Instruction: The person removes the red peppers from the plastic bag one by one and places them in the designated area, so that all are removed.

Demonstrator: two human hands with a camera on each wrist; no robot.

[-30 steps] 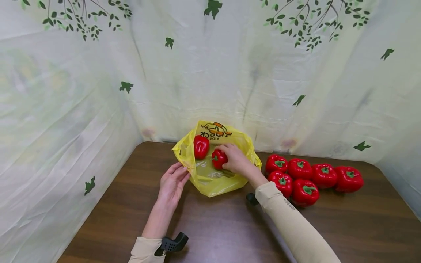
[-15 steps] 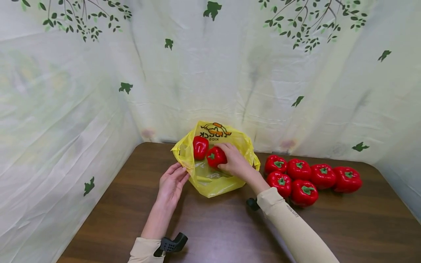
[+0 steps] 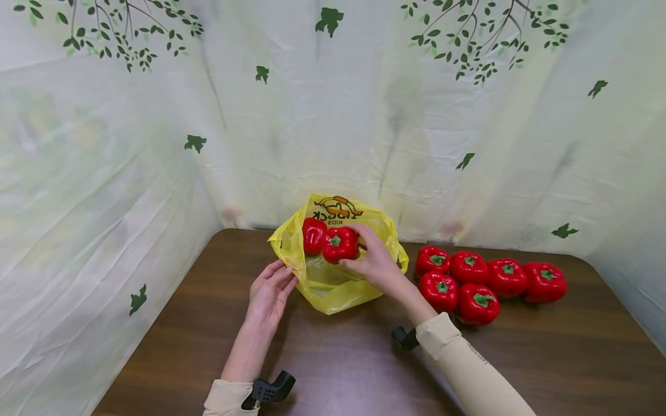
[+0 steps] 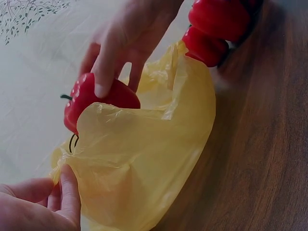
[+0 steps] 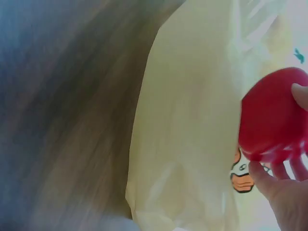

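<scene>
A yellow plastic bag (image 3: 333, 297) lies with its mouth facing up, dark and orange print on its far inner wall. My left hand (image 3: 267, 294) pinches the bag's left rim between thumb and fingers, as the left wrist view shows. My right hand (image 3: 378, 260) holds a red bell pepper (image 3: 340, 245) over the bag's mouth, fingers behind it and thumb in front. Its green stem points left in the left wrist view. Inside the bag on the left sits another red bell pepper (image 3: 314, 236). In the right wrist view the bag wall hides part of the held pepper (image 5: 274, 115).
Several more red bell peppers (image 3: 477, 305) stand in two rows to the right of the bag, close to my right forearm. They share the brown wooden table (image 3: 343, 364) with the bag. A pale curtain (image 3: 333, 115) with leaf prints hangs right behind the table.
My right hand has lifted the held pepper a little and brought it left, closer to the pepper inside the bag. Its stem has turned more upward. The left hand stays on the rim.
</scene>
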